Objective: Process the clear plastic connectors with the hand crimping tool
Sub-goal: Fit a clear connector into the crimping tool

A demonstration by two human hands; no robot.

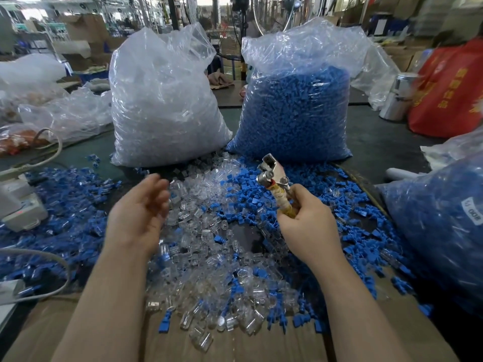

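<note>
Above the heap of loose clear plastic connectors (209,231) and blue plastic pieces (251,184) on the dark table (379,142), the right hand (308,226) gripped the hand crimping tool (274,184) by its tape-wrapped handles, fingers curled round them. The tool's long axis ran from the fist up and away, leaning slightly left, with its metal head pointing toward the two big bags behind. Left of it, the left hand (138,215) hovered over the heap with fingers loosely spread and blurred, holding nothing visible. One clear bag of transparent connectors (164,105) stood upright beside a bag of blue parts (295,108), the two nearly touching at the base. Nearer the person, the connectors spilled onto a sheet of brown cardboard (235,346).
</note>
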